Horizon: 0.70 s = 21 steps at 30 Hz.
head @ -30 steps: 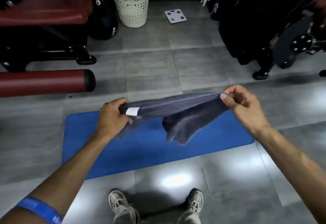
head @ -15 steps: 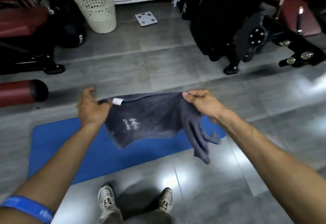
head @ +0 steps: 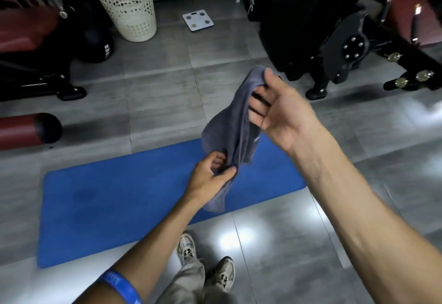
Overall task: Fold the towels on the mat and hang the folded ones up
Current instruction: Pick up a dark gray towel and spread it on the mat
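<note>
A grey towel (head: 227,126) hangs folded in the air above the blue mat (head: 119,198). My right hand (head: 277,110) holds its upper end, thumb on top and fingers tucked into the cloth, palm turned toward me. Lower down, my left hand (head: 210,177) pinches the towel's lower part between thumb and fingers. The towel's bottom edge dangles below my left hand, over the mat's near edge. No other towel lies on the mat.
A cream laundry basket (head: 126,7) stands at the back left, a white scale (head: 198,20) on the floor beside it. Red padded gym benches (head: 26,23) fill the left; a black weight machine (head: 334,28) stands at the right. My feet (head: 205,260) are near the mat.
The towel was stretched wide between both hands. Now my right hand has risen and my left has dropped toward the middle, so the towel hangs doubled and vertical.
</note>
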Available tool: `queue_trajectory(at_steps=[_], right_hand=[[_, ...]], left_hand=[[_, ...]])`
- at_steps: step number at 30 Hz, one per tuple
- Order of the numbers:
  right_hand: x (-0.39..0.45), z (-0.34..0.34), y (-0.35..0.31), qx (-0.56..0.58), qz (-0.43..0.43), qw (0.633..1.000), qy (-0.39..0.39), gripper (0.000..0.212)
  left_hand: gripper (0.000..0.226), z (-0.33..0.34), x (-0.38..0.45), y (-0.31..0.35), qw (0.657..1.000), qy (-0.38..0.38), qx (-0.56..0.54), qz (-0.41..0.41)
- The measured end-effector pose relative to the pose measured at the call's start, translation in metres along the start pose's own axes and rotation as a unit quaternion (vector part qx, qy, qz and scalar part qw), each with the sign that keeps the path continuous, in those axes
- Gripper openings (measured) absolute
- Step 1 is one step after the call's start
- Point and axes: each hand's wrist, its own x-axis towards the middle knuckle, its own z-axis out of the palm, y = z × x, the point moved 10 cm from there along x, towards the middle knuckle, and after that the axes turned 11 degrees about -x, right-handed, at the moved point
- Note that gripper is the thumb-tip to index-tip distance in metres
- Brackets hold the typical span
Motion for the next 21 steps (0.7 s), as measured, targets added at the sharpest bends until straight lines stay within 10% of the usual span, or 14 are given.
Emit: queue_trajectory(at_steps=[3, 9, 15, 21], right_hand=[[0.005, -0.008, -0.013, 0.063, -0.003, 0.998, 0.026, 0.026], [0.013, -0.022, -0.031, 0.115, -0.045, 0.990, 0.072, 0.029], [0.043, -0.122, -0.049, -0.074, -0.133, 0.946, 0.287, 0.021], [0.088, -0.221, -0.036, -0.156, -0.100, 0.927, 0.327, 0.032]], left_hand=[[0.036, 0.002, 0.016, -0.021, 0.994, -0.083, 0.027, -0.058], [0.024, -0.054, 0.049, -0.025, 0.996, 0.044, 0.084, 0.004], [0.022, -0.092, 0.060, -0.017, 0.991, 0.024, 0.128, 0.042], [0.034, -0.120, 0.064, -0.015, 0.923, 0.092, 0.373, -0.023]])
